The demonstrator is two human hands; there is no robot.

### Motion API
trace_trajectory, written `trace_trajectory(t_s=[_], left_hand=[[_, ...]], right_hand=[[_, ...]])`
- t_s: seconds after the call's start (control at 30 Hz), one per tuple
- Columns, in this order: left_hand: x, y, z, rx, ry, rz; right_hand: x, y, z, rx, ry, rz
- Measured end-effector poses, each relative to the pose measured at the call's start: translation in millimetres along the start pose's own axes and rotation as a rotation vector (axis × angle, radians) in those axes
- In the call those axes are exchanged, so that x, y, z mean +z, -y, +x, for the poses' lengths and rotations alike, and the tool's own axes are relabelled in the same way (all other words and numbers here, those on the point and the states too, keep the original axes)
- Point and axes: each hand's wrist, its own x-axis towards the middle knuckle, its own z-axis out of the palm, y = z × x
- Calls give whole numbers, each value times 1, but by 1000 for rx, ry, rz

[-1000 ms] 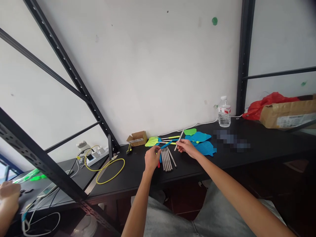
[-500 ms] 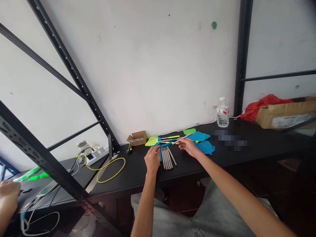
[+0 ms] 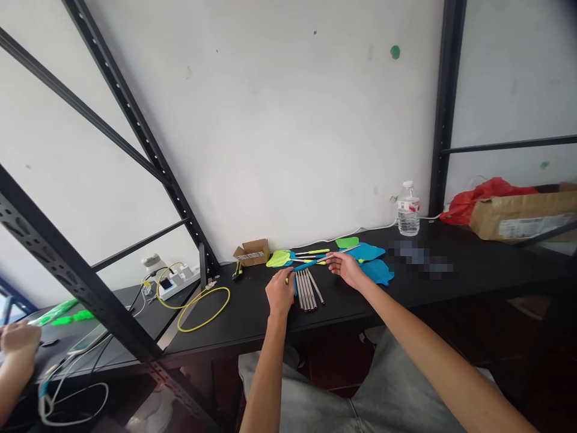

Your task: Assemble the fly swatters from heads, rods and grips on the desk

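My left hand [image 3: 280, 291] is closed on a blue handle [image 3: 305, 266] that slants up to the right. A thin silver metal rod [image 3: 323, 258] is pinched in my right hand [image 3: 344, 268], its near end meeting the tip of the handle. Below, several loose silver rods [image 3: 308, 291] lie side by side on the black table. Blue fly swatter heads [image 3: 377, 272] lie beyond my right hand, with a green head [image 3: 347, 242] behind them. To the left rests a yellow-green fly swatter head [image 3: 279, 258]. Another blue piece is partly hidden by my left hand.
A small open cardboard box [image 3: 251, 252] stands by the wall. Left of it are a looped yellow cable [image 3: 229, 300] and a power strip [image 3: 179, 284]. A water bottle [image 3: 408, 209] and a larger carton [image 3: 523, 215] stand right. Another person's hand [image 3: 18, 341] shows far left.
The rod in my right hand has come into line with the blue handle, and their ends now meet. My left hand keeps its grip. The view has shifted slightly.
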Motion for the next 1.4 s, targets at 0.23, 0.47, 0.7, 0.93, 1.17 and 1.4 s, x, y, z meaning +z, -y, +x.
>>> trace_trajectory(t_s=[0.23, 0.47, 0.7, 0.93, 1.17, 1.4], left_hand=[[11, 9, -1, 101, -123, -16], [11, 9, -1, 99, -108, -18], [10, 8, -2, 118, -73, -36], [8, 4, -2, 153, -48, -59], [8, 2, -2, 172, -29, -82], [7, 1, -2, 193, -10, -59]], right_hand=[[-1, -1, 2, 2, -15, 13], [-3, -2, 3, -6, -12, 32], [-3, -3, 4, -22, -6, -2], [-3, -7, 3, -57, 49, -136], [-1, -9, 0, -69, 89, -260], [3, -9, -4, -90, 133, -426]])
